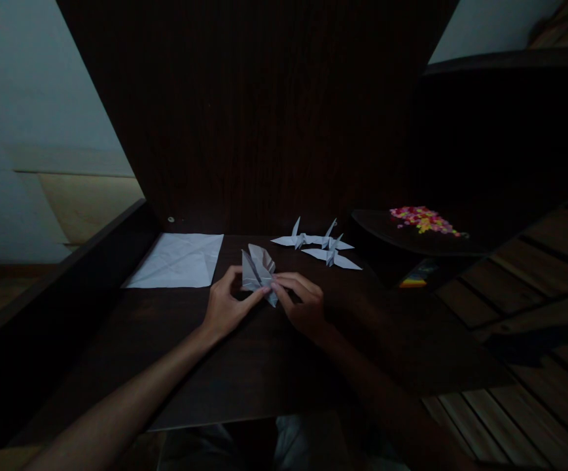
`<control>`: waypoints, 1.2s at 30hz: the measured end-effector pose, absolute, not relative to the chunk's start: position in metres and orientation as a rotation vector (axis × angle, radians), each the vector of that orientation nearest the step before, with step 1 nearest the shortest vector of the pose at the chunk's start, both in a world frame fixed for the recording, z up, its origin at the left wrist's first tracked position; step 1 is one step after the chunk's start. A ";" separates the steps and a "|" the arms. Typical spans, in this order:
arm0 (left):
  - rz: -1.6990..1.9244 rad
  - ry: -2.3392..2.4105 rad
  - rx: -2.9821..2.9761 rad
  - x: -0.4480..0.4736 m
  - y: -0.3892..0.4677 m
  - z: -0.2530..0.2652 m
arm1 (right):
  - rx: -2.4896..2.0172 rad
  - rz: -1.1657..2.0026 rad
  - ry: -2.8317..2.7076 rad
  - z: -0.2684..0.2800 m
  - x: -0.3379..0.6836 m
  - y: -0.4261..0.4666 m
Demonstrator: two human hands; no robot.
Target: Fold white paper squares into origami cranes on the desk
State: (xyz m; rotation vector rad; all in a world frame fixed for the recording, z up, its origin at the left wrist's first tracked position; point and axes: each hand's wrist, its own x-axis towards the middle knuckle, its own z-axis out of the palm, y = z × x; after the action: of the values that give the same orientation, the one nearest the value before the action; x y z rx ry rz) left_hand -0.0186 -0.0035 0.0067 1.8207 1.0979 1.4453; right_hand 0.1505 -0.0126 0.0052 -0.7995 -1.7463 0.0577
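Observation:
A partly folded piece of white paper (257, 269) is held up between both hands above the dark desk. My left hand (228, 297) pinches its lower left side, thumb in front and fingers behind. From the other side, my right hand (301, 297) grips the lower right edge with thumb and fingertips. The folds stand apart at the top, with a pointed tip hanging below the fingers. Behind my right hand sit three finished paper cranes (330, 256), wings spread. To the left lies a flat, creased white sheet (176, 260).
A dark desk top (225, 373) spans the view, with a raised side board (63, 281) on the left and a tall back panel (264, 118). On a curved shelf (377, 229) at right rests a pile of small colourful pieces (426, 220). Wooden slats (534, 418) show at lower right.

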 end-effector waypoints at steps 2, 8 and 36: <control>1.454 1.087 1.815 -0.019 -0.002 0.004 | -0.789 0.069 -1.763 0.005 0.150 -0.013; 1.478 1.018 1.778 -0.020 -0.002 0.002 | -0.788 0.054 -1.791 0.003 0.151 -0.014; 1.683 1.231 1.480 -0.022 0.009 0.007 | -0.924 0.591 -1.398 -0.006 0.151 -0.004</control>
State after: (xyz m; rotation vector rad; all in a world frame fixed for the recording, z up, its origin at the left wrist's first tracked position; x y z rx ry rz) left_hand -0.0225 0.0088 0.0073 1.4803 1.2311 1.6833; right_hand 0.1509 -0.0039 -0.0057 -0.9236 -1.3975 0.5910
